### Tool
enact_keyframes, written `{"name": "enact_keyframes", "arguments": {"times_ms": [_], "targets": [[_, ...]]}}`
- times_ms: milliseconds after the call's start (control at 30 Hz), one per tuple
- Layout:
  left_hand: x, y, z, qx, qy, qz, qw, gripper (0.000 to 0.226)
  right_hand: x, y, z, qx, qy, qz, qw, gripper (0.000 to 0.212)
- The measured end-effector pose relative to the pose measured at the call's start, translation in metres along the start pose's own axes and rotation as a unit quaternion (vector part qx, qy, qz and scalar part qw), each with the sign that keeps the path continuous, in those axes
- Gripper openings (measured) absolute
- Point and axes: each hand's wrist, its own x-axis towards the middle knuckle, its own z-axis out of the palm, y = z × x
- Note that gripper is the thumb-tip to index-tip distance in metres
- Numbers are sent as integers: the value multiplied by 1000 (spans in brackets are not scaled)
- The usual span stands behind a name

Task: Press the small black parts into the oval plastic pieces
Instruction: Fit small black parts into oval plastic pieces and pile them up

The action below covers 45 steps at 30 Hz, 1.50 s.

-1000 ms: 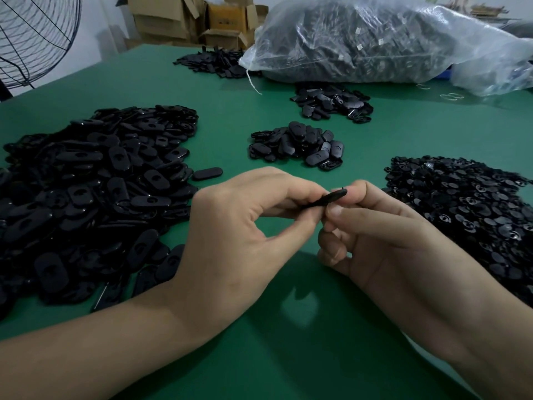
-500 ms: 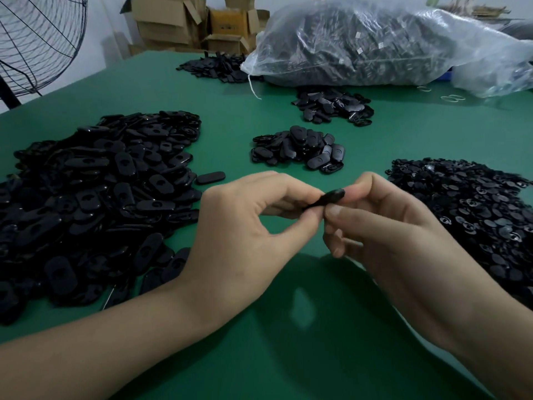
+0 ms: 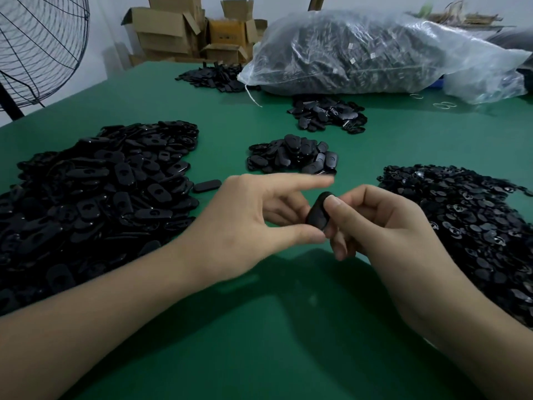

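Observation:
One black oval plastic piece (image 3: 316, 212) stands nearly on end between my two hands above the green table (image 3: 259, 327). My right hand (image 3: 383, 226) pinches it, thumb pressed on its upper face. My left hand (image 3: 253, 217) touches its lower edge with the thumb, while the forefinger is stretched out and lifted off it. A big heap of oval pieces (image 3: 86, 203) lies at the left. At the right edge spreads a heap of small black parts (image 3: 467, 220). Whether a small part sits in the held piece is hidden.
A small pile of oval pieces (image 3: 292, 155) lies just beyond my hands, another pile (image 3: 327, 115) behind it, and a third (image 3: 213, 77) farther back. A large clear bag of black parts (image 3: 375, 50) fills the back. Cardboard boxes (image 3: 178, 33) and a fan (image 3: 37, 50) stand beyond the table.
The oval piece has turned from edge-on and flat to nearly upright, face toward me. My left forefinger has lifted off it and stretched out; my right thumb now presses its face.

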Motion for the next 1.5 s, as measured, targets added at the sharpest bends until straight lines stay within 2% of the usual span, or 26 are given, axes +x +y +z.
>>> {"name": "enact_keyframes", "arguments": {"times_ms": [133, 233, 300, 367, 533, 733, 833, 900, 967, 1033, 1100, 1200, 1500], "targets": [[18, -6, -10, 56, -4, -1, 998, 49, 4, 5, -2, 4, 3, 28, 1000, 16], [46, -20, -21, 115, 77, -12, 990, 45, 6, 7, -4, 8, 11, 38, 999, 16], [70, -34, -29, 138, 152, -46, 978, 43, 6, 7, -3, 6, 9, 34, 999, 16], [92, -48, -31, 168, 183, -82, 965, 42, 5, 8, -3, 1, 1, 29, 1000, 16], [126, -70, -17, 191, 174, -144, 955, 46, 5, 10, -3, -4, -14, 26, 1000, 16], [125, -63, -18, 203, 154, -153, 955, 59, 6, 9, -6, -3, -12, 24, 1000, 17], [114, -51, -41, 248, 116, -160, 949, 45, 5, 10, -5, -15, -15, 13, 1000, 15], [105, -47, -61, 340, 62, -198, 917, 34, 5, 10, -5, -37, -17, 0, 999, 13], [97, -49, -82, 463, 33, -245, 851, 26, 5, 11, -4, -56, -17, -14, 998, 11], [88, -55, -99, 565, 37, -275, 777, 22, 4, 11, -4, -75, -14, -26, 997, 10], [79, -60, -108, 611, 36, -299, 732, 21, 5, 10, -6, -89, -5, -36, 995, 10], [72, -66, -115, 613, 27, -321, 721, 26, 6, 7, -9, -90, 14, -45, 995, 10], [71, -67, -118, 581, 65, -318, 746, 12, 10, 6, -14, -95, 41, -46, 994, 10]]}}
